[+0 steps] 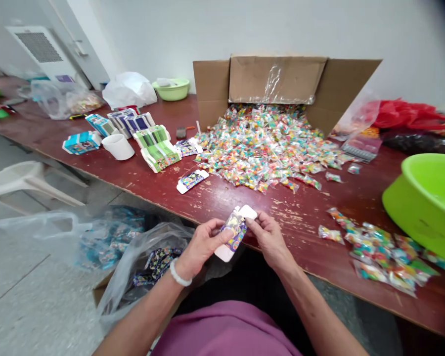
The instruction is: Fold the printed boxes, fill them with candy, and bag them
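Just off the table's front edge, a small purple printed carton (234,231) with white end flaps is held between both hands. My left hand (203,242), with a pale bracelet at the wrist, grips its left side, thumb across the face. My right hand (269,235) pinches the carton's upper right by the white flap, thumb on top. Another flat printed carton (192,181) lies on the table beyond my left hand. Past my hands spreads a big heap of small wrapped candies (259,148), spilling from a cardboard box (278,79) on its side.
Stacks of green cartons (157,148) and blue cartons (82,142) stand at left around a white cup (117,147). A green basin (426,198) and loose candy packets (385,254) sit at right. Below left, an open plastic bag (133,306) holds printed packs; a white stool (18,178) is beyond.
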Tool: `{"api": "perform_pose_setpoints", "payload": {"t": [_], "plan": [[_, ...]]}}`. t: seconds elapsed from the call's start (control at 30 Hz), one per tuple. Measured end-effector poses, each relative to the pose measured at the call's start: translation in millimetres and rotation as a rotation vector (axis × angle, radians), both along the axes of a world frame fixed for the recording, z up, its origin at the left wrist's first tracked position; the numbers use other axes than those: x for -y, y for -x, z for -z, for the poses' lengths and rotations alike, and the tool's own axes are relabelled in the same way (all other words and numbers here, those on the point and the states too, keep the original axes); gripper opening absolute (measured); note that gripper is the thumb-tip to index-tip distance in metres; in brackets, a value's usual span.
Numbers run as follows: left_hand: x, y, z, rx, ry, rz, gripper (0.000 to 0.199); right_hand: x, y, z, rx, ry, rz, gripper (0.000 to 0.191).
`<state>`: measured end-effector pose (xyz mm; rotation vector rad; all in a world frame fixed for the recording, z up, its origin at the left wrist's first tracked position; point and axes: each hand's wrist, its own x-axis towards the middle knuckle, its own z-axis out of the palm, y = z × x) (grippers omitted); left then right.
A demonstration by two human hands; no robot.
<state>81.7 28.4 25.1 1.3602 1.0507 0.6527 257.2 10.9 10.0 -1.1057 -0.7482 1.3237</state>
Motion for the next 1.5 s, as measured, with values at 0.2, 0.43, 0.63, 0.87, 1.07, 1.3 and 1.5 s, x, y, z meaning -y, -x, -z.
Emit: {"api": "perform_pose_setpoints", "payload": {"t": [0.2, 0.43, 0.63, 0.87, 1.07, 1.3, 1.5], "plan": [[6.2, -3.5, -4.2, 0.41, 0.548, 0.35, 0.04, 21.2, 3.3, -21.5, 0.061, -0.024, -0.229, 0.037], [18.8, -15.6, -7.3, 0.254, 0.263, 0.209, 0.032, 31.3, 21.4, -23.2, 0.157, -0.035, -0.199, 0.054], [24.7, -19.9, -8.3, 0.276, 0.308, 0.049, 0.033, 33.3, 24.8, -26.1, 0.236, -0.022, -0.248, 0.031], [28.0, -12.1, -1.5, 0.308, 0.286, -0.007, 0.033, 31.6, 12.9, -16.1, 0.319, -0.129, -0.215, 0.03], [32.0, -4.5, -0.2, 0.353, 0.122, -0.217, 0.059, 26.7, 14.2, -8.0, 0.247, -0.097, -0.15, 0.054], [38.1, -8.0, -4.5, 0.398, 0.09, -0.239, 0.053, 28.4, 28.6, -0.9, 0.131, -0.098, 0.067, 0.032], [35.4, -0.5, -2.9, 0.38, 0.197, -0.179, 0.031, 23.9, 11.0, -6.8, 0.188, 0.003, -0.094, 0.033]]}}
